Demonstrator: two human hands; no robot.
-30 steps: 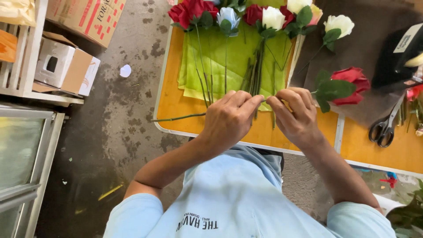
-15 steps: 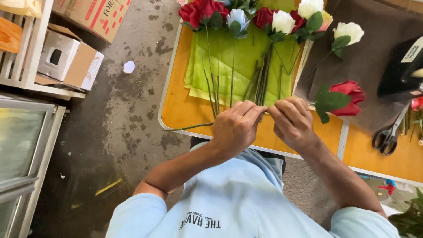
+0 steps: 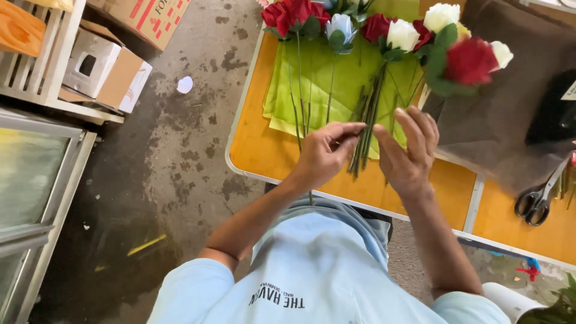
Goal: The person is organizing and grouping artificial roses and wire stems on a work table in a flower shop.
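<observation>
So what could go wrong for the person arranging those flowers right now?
The bundle of stems lies loose between the left hand and right hand, with neither visibly closed around it; a nudge might scatter the stems. Their lower ends reach near the table edge, so one could perhaps slip to the floor. The red rose sits apart from the green paper, so a reach could bump it.

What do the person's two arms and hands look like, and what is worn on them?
Both forearms are bare to above the elbow. The left hand and right hand wear no gloves; no rings or watch are visible. Short sleeves of a light blue T-shirt with dark printed lettering cover the upper arms.
</observation>
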